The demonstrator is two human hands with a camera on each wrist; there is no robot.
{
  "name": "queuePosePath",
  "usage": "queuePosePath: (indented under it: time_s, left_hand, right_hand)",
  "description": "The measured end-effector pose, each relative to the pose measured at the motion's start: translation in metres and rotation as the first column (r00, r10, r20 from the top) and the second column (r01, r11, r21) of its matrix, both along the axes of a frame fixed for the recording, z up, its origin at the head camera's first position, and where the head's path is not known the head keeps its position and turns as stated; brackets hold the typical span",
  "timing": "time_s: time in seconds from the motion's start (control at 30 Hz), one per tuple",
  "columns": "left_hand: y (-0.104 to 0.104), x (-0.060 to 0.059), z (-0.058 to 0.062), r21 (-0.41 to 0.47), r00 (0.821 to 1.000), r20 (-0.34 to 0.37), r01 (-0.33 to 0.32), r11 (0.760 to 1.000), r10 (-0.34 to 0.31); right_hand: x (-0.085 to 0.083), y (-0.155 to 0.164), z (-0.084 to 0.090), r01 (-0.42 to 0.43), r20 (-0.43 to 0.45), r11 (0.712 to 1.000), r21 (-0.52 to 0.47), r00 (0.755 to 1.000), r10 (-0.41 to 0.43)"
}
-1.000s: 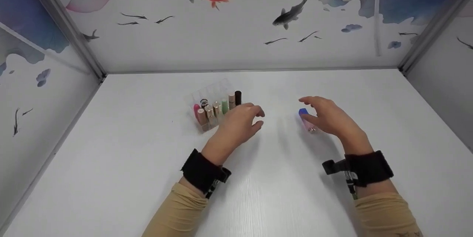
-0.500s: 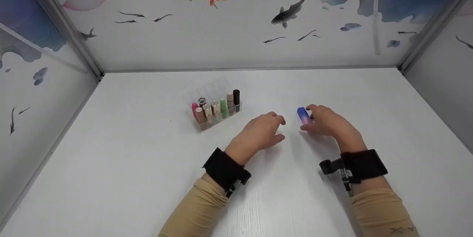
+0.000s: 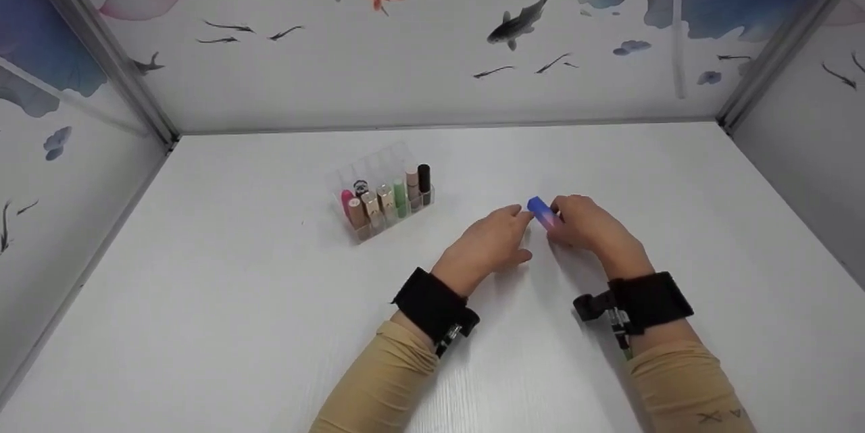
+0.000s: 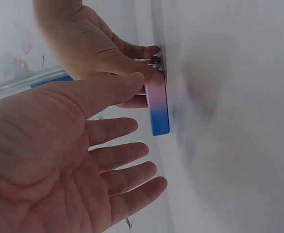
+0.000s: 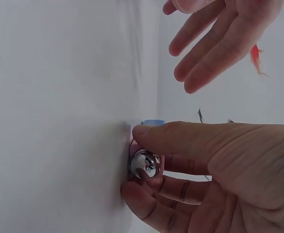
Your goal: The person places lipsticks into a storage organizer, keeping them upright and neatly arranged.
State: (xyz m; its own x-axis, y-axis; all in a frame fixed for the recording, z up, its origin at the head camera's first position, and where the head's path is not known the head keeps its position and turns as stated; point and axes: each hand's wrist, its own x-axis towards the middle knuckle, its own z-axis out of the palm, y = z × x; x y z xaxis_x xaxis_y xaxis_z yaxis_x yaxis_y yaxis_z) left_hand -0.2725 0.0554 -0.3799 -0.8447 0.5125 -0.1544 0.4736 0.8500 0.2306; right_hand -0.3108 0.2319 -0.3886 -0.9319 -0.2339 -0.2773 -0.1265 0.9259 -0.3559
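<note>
A slim blue-and-pink square-sided tube (image 3: 540, 211) lies low at the tabletop, gripped between the thumb and fingers of my right hand (image 3: 589, 227). Its blue end points away to the left. In the right wrist view a shiny silver ball (image 5: 145, 165) shows at the tube's near end, between thumb and fingers. My left hand (image 3: 488, 242) is just left of the tube with fingers extended and holds nothing. Its palm and spread fingers fill much of the left wrist view, beside the tube (image 4: 158, 109). Whether the left fingertips touch the tube I cannot tell.
A clear plastic organizer (image 3: 370, 168) stands left of the hands on the white table (image 3: 223, 284). Its front compartments hold several upright cosmetic tubes, among them a green tube (image 3: 399, 198) and a black tube (image 3: 424, 183). Printed panels (image 3: 432, 82) enclose the back and sides.
My right hand has closed round the tube and turned its blue end leftward. My left hand has moved right, away from the organizer and up to the tube.
</note>
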Motion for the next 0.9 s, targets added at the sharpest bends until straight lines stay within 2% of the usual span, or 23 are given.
queuePosePath:
  time_s: [0.07, 0.23, 0.4, 0.53, 0.67, 0.73, 0.9]
  left_hand:
    - [0.001, 0.0, 0.0, -0.002, 1.0, -0.003, -0.006, 1.0, 0.006]
    - [0.002, 0.001, -0.005, 0.013, 1.0, -0.012, -0.025, 1.0, 0.025]
    - [0.004, -0.001, -0.011, 0.04, 0.998, -0.067, 0.011, 0.999, -0.008]
    - [0.005, -0.004, -0.013, 0.1, 0.994, -0.107, 0.026, 0.995, -0.016]
    - [0.004, -0.007, -0.012, 0.204, 0.994, -0.097, -0.03, 0.978, 0.051]
    - [0.003, -0.009, -0.011, 0.247, 0.99, -0.113, -0.057, 0.967, 0.087]
    - [-0.003, -0.012, -0.007, 0.362, 0.971, -0.172, -0.093, 0.928, 0.164]
  right_hand:
    - [0.0, -0.001, -0.001, -0.007, -0.007, 1.0, 0.0, 1.0, 0.007]
    - [0.003, 0.0, 0.001, -0.089, -0.072, 0.996, 0.013, 0.993, 0.089]
    - [0.007, 0.0, 0.005, -0.152, -0.099, 0.988, -0.014, 0.984, 0.15]
    - [0.007, -0.002, 0.009, -0.154, -0.091, 0.986, -0.06, 0.985, 0.149]
    - [0.007, -0.003, 0.017, -0.14, -0.067, 0.981, -0.135, 0.989, 0.132]
    - [0.008, -0.004, 0.02, -0.133, -0.064, 0.974, -0.181, 0.99, 0.124]
    - [0.01, -0.006, 0.027, -0.122, -0.121, 0.95, -0.289, 0.989, 0.09]
